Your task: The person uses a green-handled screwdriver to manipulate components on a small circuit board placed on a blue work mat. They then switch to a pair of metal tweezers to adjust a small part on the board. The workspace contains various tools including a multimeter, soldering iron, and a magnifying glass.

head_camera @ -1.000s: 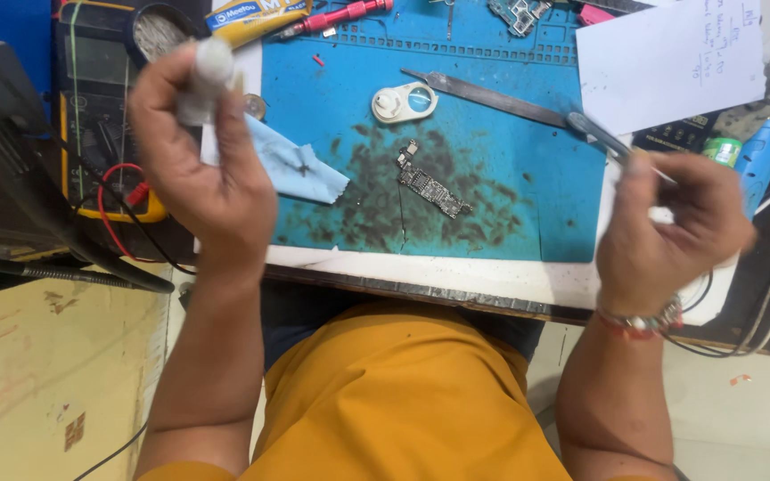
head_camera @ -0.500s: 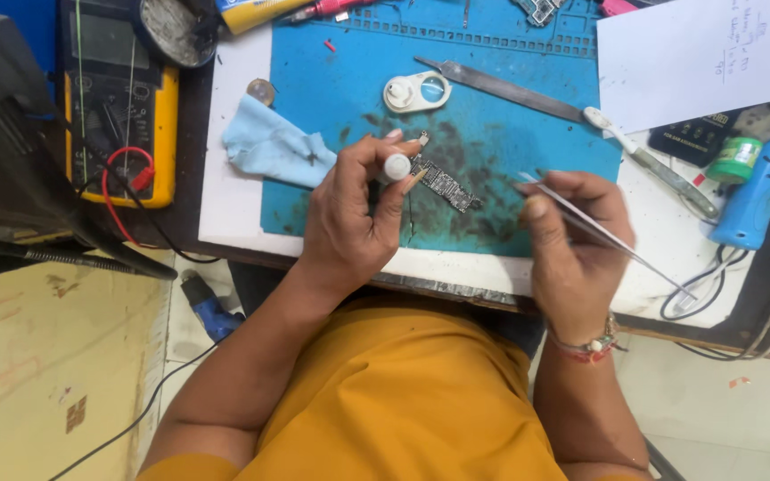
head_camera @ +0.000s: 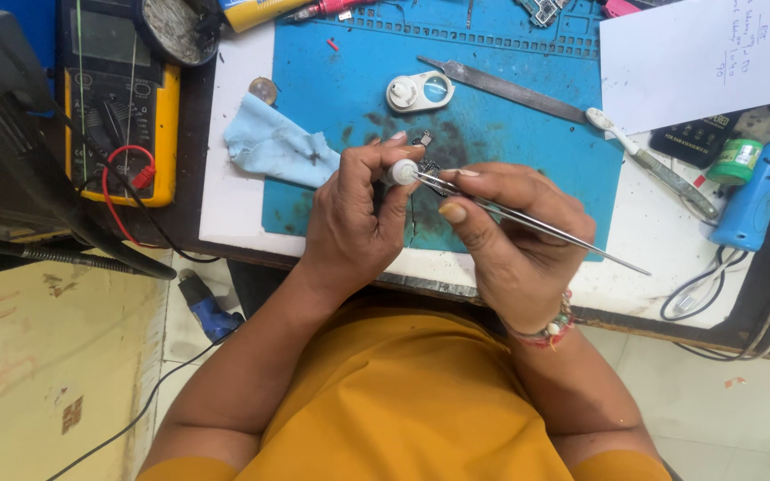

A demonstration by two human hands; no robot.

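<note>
Over the blue silicone work mat (head_camera: 528,178), near its front edge: left hand (head_camera: 349,223) pinches a small white round-capped bottle (head_camera: 402,171) between thumb and fingertips. Right hand (head_camera: 514,236) squeezes thin steel tweezers (head_camera: 528,223), tips pressed together at the cap. Bottle looks light, smooth, likely slippery; best gripped around the body. Small dark circuit board (head_camera: 427,166) just behind it, probably fragile.

blue mat (head_camera: 349,80) (soot-stained), white bottle (head_camera: 401,172), silver tweezers (head_camera: 528,220)
</note>
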